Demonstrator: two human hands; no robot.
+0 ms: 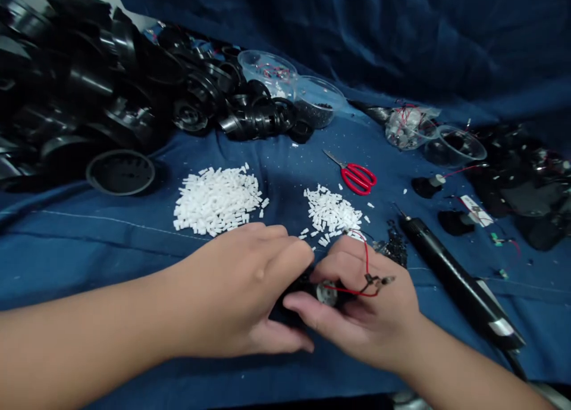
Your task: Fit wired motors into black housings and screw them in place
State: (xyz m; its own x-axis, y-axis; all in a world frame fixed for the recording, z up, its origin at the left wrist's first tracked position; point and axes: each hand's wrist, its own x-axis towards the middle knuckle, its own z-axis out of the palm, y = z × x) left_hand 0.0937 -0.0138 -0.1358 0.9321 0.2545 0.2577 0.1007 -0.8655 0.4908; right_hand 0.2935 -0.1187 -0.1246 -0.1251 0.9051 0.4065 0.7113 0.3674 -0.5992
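The left hand closes over a black casing, while the right hand grips its small motor, with the red wire held clear at two o'clock.

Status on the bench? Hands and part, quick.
Left hand, right hand on black part with silver motor. Red wire across right hand. White pieces just beyond, nothing over the hands.
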